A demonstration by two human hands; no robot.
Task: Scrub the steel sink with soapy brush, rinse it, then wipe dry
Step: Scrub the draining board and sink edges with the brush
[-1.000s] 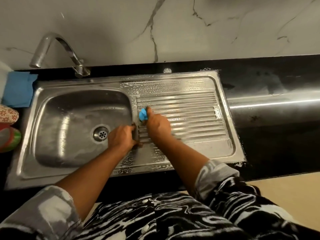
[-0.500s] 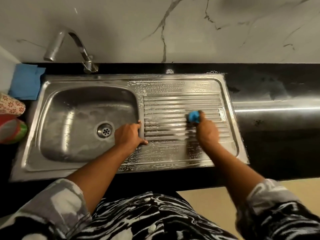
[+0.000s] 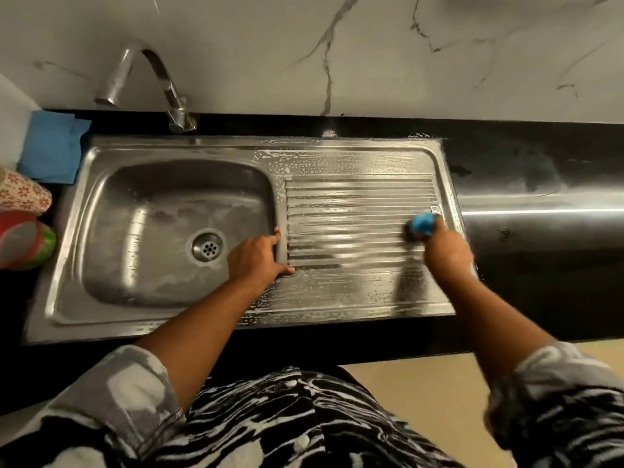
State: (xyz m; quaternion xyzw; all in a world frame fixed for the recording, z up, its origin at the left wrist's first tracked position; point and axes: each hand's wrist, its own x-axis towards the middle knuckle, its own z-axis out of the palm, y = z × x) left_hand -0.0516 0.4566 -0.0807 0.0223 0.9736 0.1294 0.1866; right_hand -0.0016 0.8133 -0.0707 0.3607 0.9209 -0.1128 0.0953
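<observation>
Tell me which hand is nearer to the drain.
Left. The left hand rests on the basin edge just right of the drain; the right hand holds the brush at the far right end of the drainboard.

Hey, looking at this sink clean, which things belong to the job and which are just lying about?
For the job: steel sink; blue brush in the right hand; left hand braced on the sink; tap for rinsing; blue cloth, probably for drying.
Lying about: floral-patterned item; red and green item, both left of the sink.
</observation>
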